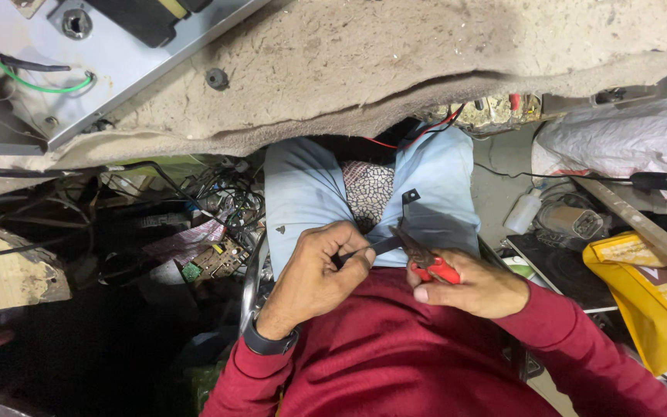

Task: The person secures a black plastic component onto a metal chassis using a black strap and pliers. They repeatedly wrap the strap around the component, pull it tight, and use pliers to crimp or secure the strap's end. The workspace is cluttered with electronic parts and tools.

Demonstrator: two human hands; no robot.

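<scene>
Over the lap, the left hand [314,266] pinches a dark flat strip [380,247], its long axis running left to right. The right hand [476,287] grips red-handled pliers [426,261], tips pointing up-left at the strip. A yellow package [650,297] lies far right.

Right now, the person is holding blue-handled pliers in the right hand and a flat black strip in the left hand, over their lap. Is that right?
Not quite. The pliers have red handles, not blue; the head view shows this. The rest holds: the right hand grips the pliers, and the left hand pinches the flat black strip over the lap.
</scene>
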